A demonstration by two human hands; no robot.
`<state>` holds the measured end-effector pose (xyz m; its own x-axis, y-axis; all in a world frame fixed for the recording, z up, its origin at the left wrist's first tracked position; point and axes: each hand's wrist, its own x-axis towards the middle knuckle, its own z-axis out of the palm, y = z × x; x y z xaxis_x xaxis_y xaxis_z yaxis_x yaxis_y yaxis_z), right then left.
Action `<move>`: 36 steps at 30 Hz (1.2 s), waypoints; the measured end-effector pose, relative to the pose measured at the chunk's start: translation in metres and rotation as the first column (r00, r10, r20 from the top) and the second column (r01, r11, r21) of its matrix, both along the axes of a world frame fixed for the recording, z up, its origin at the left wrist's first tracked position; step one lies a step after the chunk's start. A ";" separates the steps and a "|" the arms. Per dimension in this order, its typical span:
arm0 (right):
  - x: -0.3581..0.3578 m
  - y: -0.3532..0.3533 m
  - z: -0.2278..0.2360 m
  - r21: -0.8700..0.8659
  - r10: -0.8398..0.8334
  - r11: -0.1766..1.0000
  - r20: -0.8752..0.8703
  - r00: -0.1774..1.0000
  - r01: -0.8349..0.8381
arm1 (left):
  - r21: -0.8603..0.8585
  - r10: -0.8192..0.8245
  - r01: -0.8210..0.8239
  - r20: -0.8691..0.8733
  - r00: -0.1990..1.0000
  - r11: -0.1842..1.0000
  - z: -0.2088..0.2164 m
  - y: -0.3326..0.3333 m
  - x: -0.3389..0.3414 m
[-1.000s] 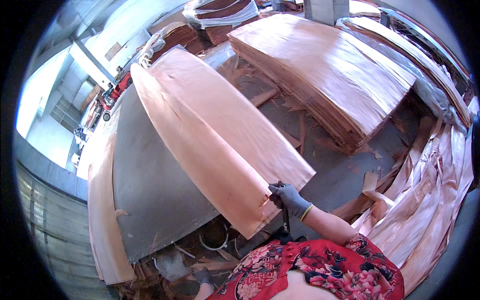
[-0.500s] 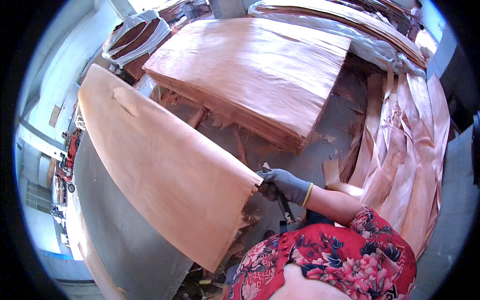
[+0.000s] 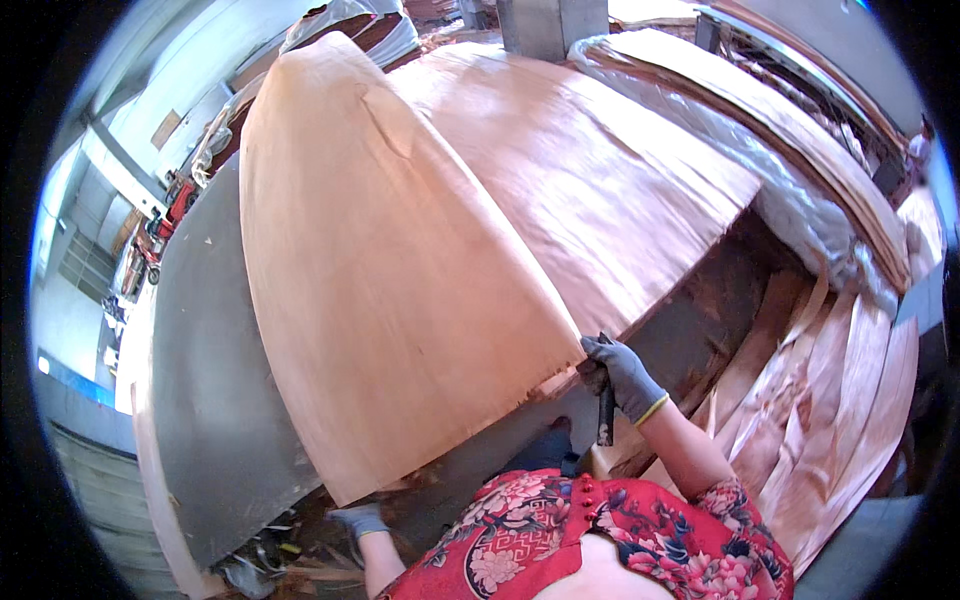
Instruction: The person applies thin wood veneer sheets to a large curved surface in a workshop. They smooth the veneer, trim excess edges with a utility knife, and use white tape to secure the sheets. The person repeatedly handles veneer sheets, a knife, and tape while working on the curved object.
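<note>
A large, thin wood veneer sheet [image 3: 400, 290] bows across the middle of the view, overlapping the veneer stack [image 3: 590, 170] behind it. My right hand [image 3: 625, 378], in a grey glove with a yellow cuff, is closed on the sheet's near right corner. A dark, bar-like handle [image 3: 606, 418] also sticks down out of that hand; what tool it belongs to is hidden. At the sheet's near left corner, my left hand [image 3: 362, 519], gloved in grey, is low and just below the edge. Its fingers are blurred and partly hidden, so its grip does not show.
To the left stands a flat grey surface [image 3: 215, 370]. Long loose veneer strips [image 3: 810, 410] hang in a heap at the right. Behind the stack are a plastic-wrapped veneer pile [image 3: 740, 150] and a grey pillar [image 3: 553, 28]. Scraps [image 3: 320, 555] litter the floor near my left hand.
The veneer sheet has swung up and to the right, now covering part of the stack. My right hand moved along with its corner. My left hand has come into view. The whole view has shifted.
</note>
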<state>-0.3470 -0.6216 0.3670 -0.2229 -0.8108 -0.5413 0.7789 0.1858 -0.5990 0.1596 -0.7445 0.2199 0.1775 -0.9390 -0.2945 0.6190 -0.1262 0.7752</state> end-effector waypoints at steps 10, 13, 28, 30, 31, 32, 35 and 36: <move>-0.236 -0.016 -0.019 0.076 -0.024 0.996 -0.282 0.959 0.048 | 0.403 0.224 -0.230 0.063 0.973 0.886 -0.088 -0.072 -0.149; -0.288 -0.016 -0.020 0.120 -0.092 0.984 -0.295 0.951 0.133 | 0.363 0.255 -0.316 0.207 0.945 0.876 -0.090 -0.075 -0.215; -0.591 -0.032 -0.071 0.221 -0.111 0.944 -0.491 0.864 0.247 | 0.204 0.394 -0.461 0.297 0.870 0.864 -0.052 -0.060 -0.495; -0.624 -0.033 -0.073 0.217 -0.078 0.953 -0.498 0.864 0.211 | 0.152 0.443 -0.477 0.213 0.871 0.865 -0.057 -0.065 -0.527; -0.636 -0.035 -0.076 0.197 -0.075 0.960 -0.505 0.860 0.199 | 0.107 0.470 -0.507 0.248 0.847 0.856 -0.061 -0.065 -0.542; -0.647 -0.038 -0.078 0.188 -0.089 0.958 -0.520 0.849 0.216 | 0.189 0.465 -0.507 0.226 0.856 0.841 -0.064 -0.066 -0.555; -0.669 -0.042 -0.088 0.183 -0.077 0.963 -0.515 0.854 0.197 | 0.238 0.528 -0.580 0.251 0.812 0.779 -0.068 -0.065 -0.592; -0.673 -0.044 -0.092 0.213 -0.039 0.960 -0.537 0.843 0.180 | 0.198 0.517 -0.572 0.269 0.812 0.796 -0.070 -0.065 -0.603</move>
